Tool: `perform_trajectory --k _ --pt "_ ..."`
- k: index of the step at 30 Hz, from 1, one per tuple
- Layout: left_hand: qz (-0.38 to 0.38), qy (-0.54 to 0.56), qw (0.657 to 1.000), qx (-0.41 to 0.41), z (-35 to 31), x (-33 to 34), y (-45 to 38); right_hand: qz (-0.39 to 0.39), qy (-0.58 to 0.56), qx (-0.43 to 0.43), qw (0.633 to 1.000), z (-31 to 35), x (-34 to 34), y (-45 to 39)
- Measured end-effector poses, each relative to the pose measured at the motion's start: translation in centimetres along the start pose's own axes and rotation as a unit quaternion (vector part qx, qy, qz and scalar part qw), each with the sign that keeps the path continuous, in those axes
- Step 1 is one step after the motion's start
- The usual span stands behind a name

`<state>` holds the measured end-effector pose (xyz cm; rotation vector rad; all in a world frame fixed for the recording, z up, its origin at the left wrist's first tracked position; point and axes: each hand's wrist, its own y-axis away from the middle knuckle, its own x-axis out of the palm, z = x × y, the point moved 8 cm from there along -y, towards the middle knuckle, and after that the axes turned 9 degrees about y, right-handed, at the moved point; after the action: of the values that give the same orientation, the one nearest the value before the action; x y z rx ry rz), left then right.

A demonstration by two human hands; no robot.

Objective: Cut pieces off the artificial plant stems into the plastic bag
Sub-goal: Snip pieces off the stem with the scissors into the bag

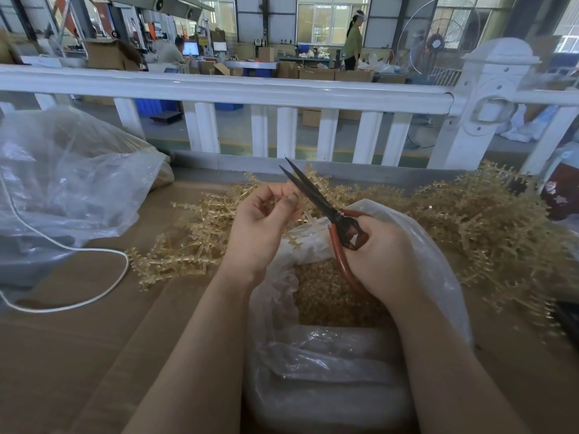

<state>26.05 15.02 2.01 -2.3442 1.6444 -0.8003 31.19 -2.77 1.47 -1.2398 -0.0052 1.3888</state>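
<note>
Red-handled scissors [316, 198] gripped, right hand [380, 258]; blades parted

— What is behind the brown worktop [78, 333]?
— A white fence [219, 89] runs along its far edge, with a thick post [488, 98] on the right.
— And past it?
— A big hall with a grey floor [238, 126], cardboard boxes [316, 73], blue crates [156, 105], a standing fan [438, 45] and tall bright windows [332, 18].
</note>
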Motion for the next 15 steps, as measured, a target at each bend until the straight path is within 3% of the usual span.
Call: perform_trajectory --k 5,15 --pt "-0.024 -0.006 0.999 -0.02 0.3 -0.4 0.1 0.054 -0.088 0.069 0.992 -1.3 1.1 -0.3" --pt "0.021 -0.013 0.999 -0.041 0.7 1.3 0.3 0.108 -0.187 0.109 0.97 -0.8 2.1 -0.3"
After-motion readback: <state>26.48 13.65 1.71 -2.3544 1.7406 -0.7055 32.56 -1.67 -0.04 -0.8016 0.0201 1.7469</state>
